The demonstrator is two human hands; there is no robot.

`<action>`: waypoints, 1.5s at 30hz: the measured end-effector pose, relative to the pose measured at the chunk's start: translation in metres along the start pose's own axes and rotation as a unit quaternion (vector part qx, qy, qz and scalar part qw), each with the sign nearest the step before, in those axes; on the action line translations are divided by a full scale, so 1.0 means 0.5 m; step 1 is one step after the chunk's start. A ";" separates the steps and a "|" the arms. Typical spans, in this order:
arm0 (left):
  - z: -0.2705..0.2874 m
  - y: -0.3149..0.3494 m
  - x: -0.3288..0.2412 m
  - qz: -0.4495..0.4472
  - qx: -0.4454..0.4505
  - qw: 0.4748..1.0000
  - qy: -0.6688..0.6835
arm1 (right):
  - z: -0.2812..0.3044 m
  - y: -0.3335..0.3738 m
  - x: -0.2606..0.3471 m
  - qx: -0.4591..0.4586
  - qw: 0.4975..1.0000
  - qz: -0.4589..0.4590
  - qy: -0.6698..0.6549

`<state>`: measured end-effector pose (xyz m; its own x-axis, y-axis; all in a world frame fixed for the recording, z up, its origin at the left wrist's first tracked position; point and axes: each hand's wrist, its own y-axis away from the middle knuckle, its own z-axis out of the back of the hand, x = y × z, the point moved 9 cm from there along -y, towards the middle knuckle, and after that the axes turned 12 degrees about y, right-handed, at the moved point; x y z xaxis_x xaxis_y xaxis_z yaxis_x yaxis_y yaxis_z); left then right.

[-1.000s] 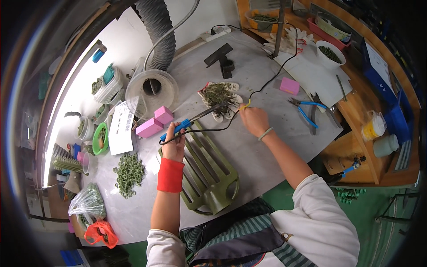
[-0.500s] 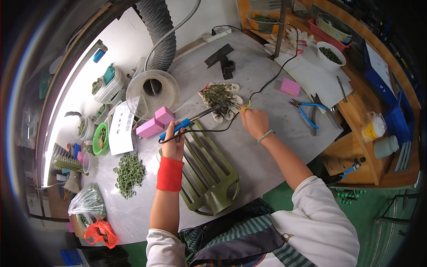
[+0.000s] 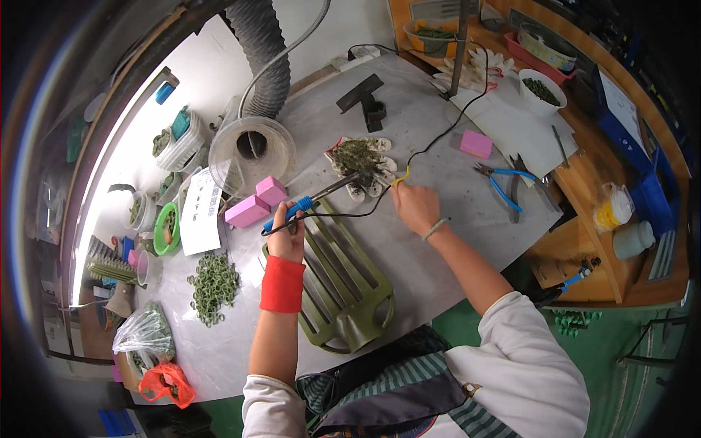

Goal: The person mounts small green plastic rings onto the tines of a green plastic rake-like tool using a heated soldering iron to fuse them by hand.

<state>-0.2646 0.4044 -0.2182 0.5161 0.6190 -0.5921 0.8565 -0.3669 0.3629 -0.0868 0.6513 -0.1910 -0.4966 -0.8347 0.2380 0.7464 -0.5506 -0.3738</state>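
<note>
In my left hand is a soldering iron, gripped by its blue handle, its metal shaft sloping up to the right. The iron's tip end reaches a white work glove covered with a heap of dark green scraps. My right hand is closed in a pinch at the glove's right lower edge; what its fingertips hold is too small to make out. The iron's black cord loops past my right fingers. Beneath the iron lies a green slatted plastic piece, shaped like a chair back.
Small green rings lie left of my left forearm. Pink blocks stand by a round clear fume hood. At right are blue-handled pliers, a pink block and a white bowl of green pieces.
My left hand and the iron have shifted slightly to the right and down. My right hand has dipped a little, still pinched beside the glove.
</note>
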 end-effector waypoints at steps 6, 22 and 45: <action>-0.019 0.005 -0.004 -0.027 -0.009 0.999 -0.023 | -0.035 -0.005 -0.060 0.100 0.990 -0.074 -0.064; -0.150 0.046 -0.026 -0.100 0.078 0.987 -0.098 | 0.146 0.085 -0.096 0.043 0.998 -0.025 0.029; -0.189 0.075 -0.029 -0.189 0.083 0.964 -0.164 | 0.141 0.055 -0.184 -0.048 0.994 0.097 0.019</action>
<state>-0.2409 0.4474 -0.1278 0.1170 0.4869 -0.8656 0.9591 -0.2815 -0.0287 0.0108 0.7125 -0.1602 -0.3657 -0.9230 0.1196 0.7846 -0.3749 -0.4938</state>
